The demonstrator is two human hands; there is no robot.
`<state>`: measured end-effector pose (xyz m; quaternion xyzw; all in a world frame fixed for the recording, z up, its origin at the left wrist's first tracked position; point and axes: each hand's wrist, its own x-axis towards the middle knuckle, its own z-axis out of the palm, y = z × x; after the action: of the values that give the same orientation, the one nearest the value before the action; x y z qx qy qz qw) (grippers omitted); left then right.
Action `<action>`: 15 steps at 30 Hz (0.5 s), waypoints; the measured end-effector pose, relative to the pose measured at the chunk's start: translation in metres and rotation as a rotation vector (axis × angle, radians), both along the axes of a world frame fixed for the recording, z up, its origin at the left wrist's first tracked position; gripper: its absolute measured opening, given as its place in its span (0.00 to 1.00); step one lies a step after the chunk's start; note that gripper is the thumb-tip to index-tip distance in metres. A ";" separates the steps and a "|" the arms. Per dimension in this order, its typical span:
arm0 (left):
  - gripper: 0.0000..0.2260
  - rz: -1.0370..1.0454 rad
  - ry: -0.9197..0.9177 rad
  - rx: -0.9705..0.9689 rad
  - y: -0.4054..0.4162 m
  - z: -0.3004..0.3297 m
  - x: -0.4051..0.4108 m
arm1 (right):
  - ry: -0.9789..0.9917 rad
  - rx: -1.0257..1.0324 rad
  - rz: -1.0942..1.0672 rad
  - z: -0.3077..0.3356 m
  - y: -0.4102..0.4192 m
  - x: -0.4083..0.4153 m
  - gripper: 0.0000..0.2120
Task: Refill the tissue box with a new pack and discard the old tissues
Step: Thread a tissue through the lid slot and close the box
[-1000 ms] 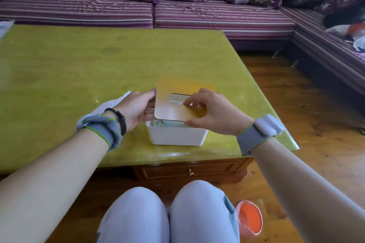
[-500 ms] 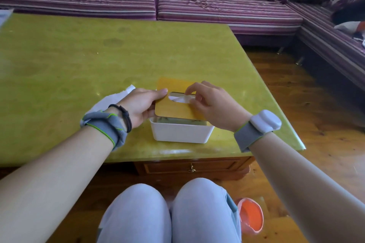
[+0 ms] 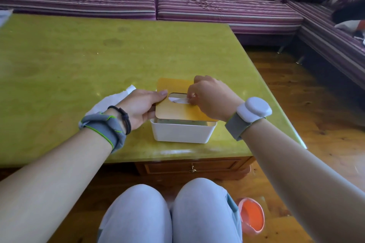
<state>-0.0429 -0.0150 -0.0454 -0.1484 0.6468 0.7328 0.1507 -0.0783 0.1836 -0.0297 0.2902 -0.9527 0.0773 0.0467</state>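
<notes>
A white tissue box [image 3: 182,132] stands near the front edge of the green table [image 3: 98,55]. Its tan lid [image 3: 177,110] rests on top, slightly raised at the near side. My left hand [image 3: 141,107] grips the lid's left edge, thumb on top. My right hand [image 3: 211,97] pinches a white tissue [image 3: 179,100] that shows through the lid's slot. A loose white tissue or wrapper [image 3: 110,101] lies on the table behind my left hand, partly hidden by it.
An orange bin [image 3: 251,216] stands on the wooden floor by my right knee. A striped purple sofa [image 3: 217,8] with flowered cushions runs behind and to the right of the table. A drawer [image 3: 192,167] sits under the table's front edge.
The lid has come lower onto the box. My right hand has moved from the lid's surface to the slot and now pinches the tissue there.
</notes>
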 end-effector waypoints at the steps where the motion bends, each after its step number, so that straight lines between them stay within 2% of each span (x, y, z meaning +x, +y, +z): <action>1: 0.12 0.001 0.001 -0.006 0.000 0.001 0.001 | 0.025 -0.006 0.012 -0.002 0.000 0.000 0.06; 9: 0.07 0.010 -0.023 0.040 -0.002 0.008 0.007 | 0.102 -0.129 0.070 -0.010 0.004 0.009 0.07; 15: 0.08 0.044 -0.018 -0.008 -0.005 0.013 0.012 | 0.059 -0.225 0.033 -0.004 0.004 0.011 0.06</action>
<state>-0.0308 -0.0195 -0.0322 -0.1695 0.6449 0.7320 0.1398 -0.0670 0.1875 -0.0340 0.3008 -0.9313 0.1758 0.1057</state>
